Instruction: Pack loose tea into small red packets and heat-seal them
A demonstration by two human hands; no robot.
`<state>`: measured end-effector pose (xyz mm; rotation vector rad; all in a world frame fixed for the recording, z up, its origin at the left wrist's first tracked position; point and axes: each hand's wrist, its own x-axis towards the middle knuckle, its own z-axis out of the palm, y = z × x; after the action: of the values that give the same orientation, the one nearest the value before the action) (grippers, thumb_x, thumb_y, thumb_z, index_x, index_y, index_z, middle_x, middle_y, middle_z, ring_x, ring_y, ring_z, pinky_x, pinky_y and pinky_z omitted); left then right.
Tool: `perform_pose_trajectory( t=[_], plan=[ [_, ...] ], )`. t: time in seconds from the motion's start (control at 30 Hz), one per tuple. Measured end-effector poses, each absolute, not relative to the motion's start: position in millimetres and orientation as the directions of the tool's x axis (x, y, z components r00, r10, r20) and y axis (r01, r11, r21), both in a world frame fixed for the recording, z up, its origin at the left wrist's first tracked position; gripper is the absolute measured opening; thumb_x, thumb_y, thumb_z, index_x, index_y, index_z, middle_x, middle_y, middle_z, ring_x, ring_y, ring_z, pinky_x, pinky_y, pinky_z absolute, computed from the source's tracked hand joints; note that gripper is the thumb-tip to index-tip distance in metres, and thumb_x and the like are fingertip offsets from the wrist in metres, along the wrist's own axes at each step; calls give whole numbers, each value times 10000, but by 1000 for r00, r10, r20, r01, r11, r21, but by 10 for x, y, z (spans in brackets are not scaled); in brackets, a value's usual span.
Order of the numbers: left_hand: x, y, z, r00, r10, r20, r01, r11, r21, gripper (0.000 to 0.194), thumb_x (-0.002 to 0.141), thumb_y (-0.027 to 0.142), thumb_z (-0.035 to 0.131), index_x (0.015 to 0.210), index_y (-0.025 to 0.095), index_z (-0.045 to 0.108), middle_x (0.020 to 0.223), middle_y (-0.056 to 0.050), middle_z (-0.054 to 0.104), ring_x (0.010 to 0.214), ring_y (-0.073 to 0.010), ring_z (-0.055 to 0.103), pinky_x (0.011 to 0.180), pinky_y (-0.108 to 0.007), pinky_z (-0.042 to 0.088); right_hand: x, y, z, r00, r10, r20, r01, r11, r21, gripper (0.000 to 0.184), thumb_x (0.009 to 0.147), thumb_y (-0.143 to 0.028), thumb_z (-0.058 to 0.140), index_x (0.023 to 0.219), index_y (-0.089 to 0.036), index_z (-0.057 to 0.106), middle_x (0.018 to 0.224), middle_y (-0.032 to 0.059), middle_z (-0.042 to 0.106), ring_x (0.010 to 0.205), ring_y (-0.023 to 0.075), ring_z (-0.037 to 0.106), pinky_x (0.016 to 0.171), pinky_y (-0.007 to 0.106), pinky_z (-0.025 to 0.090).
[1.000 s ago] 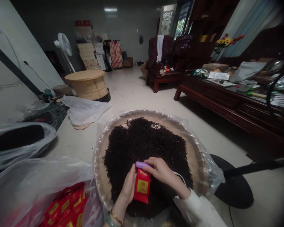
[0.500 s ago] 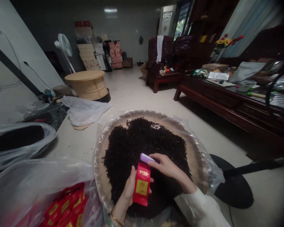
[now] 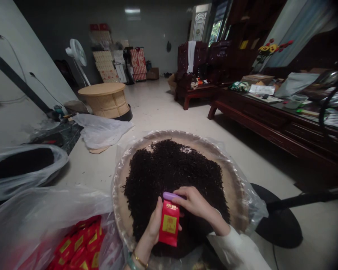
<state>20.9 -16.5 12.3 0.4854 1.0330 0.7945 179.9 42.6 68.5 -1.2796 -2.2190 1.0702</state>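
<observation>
My left hand (image 3: pixel 153 223) is closed around a red tea packet (image 3: pixel 168 238) with a yellow label, held upright over the tea. Pinched in my right hand (image 3: pixel 195 202) is a small purple handheld bag sealer (image 3: pixel 171 196), which lies across the packet's top edge. Below both hands, a heap of dark loose tea leaves (image 3: pixel 174 165) fills much of a large round tray (image 3: pixel 236 187) lined with clear plastic. The fingertips of my left hand show at the packet's right side.
At lower left a clear plastic bag (image 3: pixel 45 206) holds several red packets (image 3: pixel 79 243). Another bag of dark leaves (image 3: pixel 22 163) stands behind it. A round black stand base (image 3: pixel 284 221) is right of the tray; a long wooden table (image 3: pixel 270 127) runs beyond it.
The bag sealer has moved slightly left and down onto the packet's top edge, turning more level. My left hand and the packet have barely moved.
</observation>
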Motion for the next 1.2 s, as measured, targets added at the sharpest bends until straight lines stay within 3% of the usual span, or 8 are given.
perform_pose_trajectory(
  t=[0.37, 0.6, 0.8, 1.07, 1.2],
  plan=[
    [207, -169, 233, 259, 761, -595, -409, 645, 645, 788, 772, 768, 401, 922, 53, 695, 769, -167, 754, 475, -179, 657, 484, -253, 466, 1748, 378, 667, -543, 837, -74, 591, 318, -741, 245, 884, -320, 573, 735, -170, 696, 682, -3, 632, 641, 136, 551, 582, 219, 329],
    [223, -270, 272, 262, 770, -581, -426, 633, 647, 754, 782, 755, 398, 841, 61, 687, 526, -102, 687, 430, -171, 625, 439, -231, 435, 1747, 277, 650, -562, 825, -65, 572, 331, -750, 312, 911, -376, 534, 723, -174, 679, 664, -6, 621, 624, 129, 555, 577, 216, 335],
    [206, -431, 277, 223, 801, -556, -463, 589, 662, 725, 763, 751, 439, 826, 72, 685, 702, -137, 743, 452, -177, 645, 440, -245, 443, 1705, 139, 671, -583, 811, -54, 559, 352, -751, 404, 926, -459, 489, 693, -174, 655, 638, -9, 599, 601, 127, 552, 570, 220, 344],
    [193, -655, 188, 244, 818, -521, -536, 561, 631, 724, 772, 751, 420, 821, 78, 681, 670, -133, 728, 442, -186, 639, 444, -261, 452, 1681, -14, 626, -617, 785, -61, 577, 399, -713, 407, 905, -503, 468, 863, -184, 718, 748, 44, 682, 685, 185, 613, 615, 257, 417],
    [223, -754, 181, 272, 810, -519, -613, 562, 556, 677, 810, 703, 419, 796, 85, 695, 626, -103, 706, 455, -184, 638, 484, -279, 476, 1733, -44, 538, -602, 795, -66, 573, 373, -730, 482, 870, -573, 469, 953, -175, 726, 841, 85, 729, 742, 245, 657, 645, 310, 478]
  ],
)
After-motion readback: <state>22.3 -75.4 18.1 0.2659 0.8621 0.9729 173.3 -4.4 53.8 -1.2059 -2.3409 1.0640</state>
